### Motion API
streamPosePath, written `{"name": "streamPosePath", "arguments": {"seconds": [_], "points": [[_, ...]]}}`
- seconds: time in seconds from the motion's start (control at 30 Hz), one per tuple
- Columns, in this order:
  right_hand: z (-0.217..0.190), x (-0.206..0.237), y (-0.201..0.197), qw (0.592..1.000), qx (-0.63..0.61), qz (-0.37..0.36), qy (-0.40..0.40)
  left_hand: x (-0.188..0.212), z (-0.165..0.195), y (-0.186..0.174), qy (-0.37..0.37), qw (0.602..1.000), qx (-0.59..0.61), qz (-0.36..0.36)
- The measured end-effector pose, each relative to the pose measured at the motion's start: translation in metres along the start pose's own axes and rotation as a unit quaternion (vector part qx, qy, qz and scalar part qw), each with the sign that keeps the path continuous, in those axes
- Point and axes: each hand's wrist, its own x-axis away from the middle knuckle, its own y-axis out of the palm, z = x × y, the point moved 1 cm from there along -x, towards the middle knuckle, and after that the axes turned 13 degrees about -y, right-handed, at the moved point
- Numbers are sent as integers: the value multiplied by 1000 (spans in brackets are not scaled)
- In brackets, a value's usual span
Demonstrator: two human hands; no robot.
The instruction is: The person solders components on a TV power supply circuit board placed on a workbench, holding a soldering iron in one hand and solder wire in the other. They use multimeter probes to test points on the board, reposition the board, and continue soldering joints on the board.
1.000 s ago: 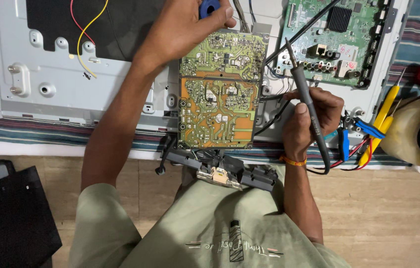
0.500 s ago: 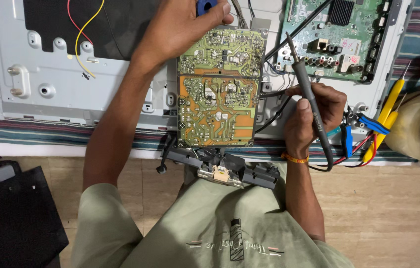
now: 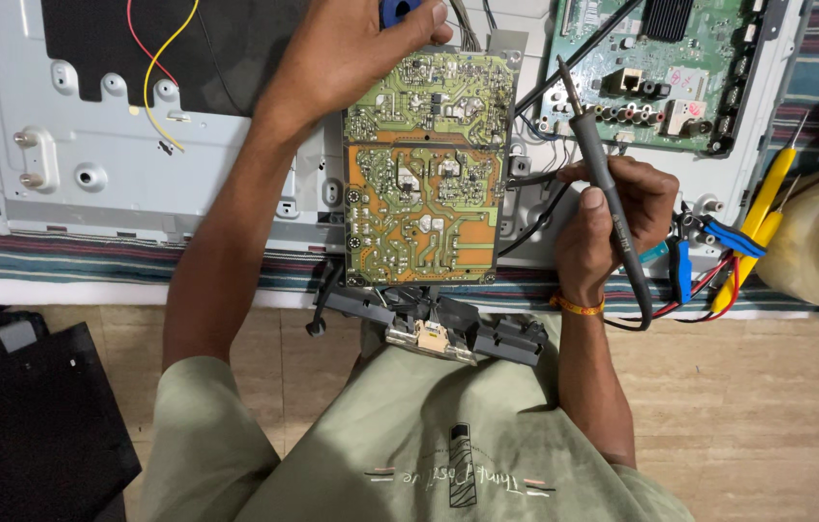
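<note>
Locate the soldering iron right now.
Head view: the soldering iron is in the right hand, tip up, between the yellow-green circuit board and the green board.

Striped cloth (image 3: 139,253) (on floor (image 3: 777,406)) carries metal panel (image 3: 119,184).

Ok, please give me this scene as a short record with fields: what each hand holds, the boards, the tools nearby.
left hand: left hand rests on the top edge of the yellow-green circuit board, beside a blue round part
right hand: right hand grips a dark soldering iron, tip pointing up and away from that board
second board: green circuit board at upper right, untouched
base: grey metal panel with red and yellow wires
tools nearby: yellow screwdrivers, blue clips on the right
surface: striped cloth
</note>
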Motion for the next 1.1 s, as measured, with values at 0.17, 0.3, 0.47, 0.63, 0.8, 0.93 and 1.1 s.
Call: {"name": "streamPosePath", "arguments": {"seconds": [0.17, 0.3, 0.47, 0.63, 0.8, 0.93, 1.1], "points": [[0, 1, -1, 1000, -3, 2, 5, 1, 1, 0, 9, 1000, -3, -1], [0, 1, 0, 1000, -6, 4, 4, 2, 2, -1, 19, 1000, -7, 1], [2, 0, -1, 1000, -6, 4, 6, 1, 2, 0, 20, 1000, -12, 1], [1, 1, -2, 1000, -1, 7, 5, 1, 6, 2, 31, 999, -3, 10], [1, 1, -3, 1000, 0, -1, 8, 2, 12, 1, 39, 999, 1, 13], [1, 1, -3, 1000, -4, -3, 12, 3, 15, 0, 37, 999, -7, 20], [1, 1, -3, 1000, -1, -4, 13, 3, 16, 1, 32, 999, 0, 17]]}}
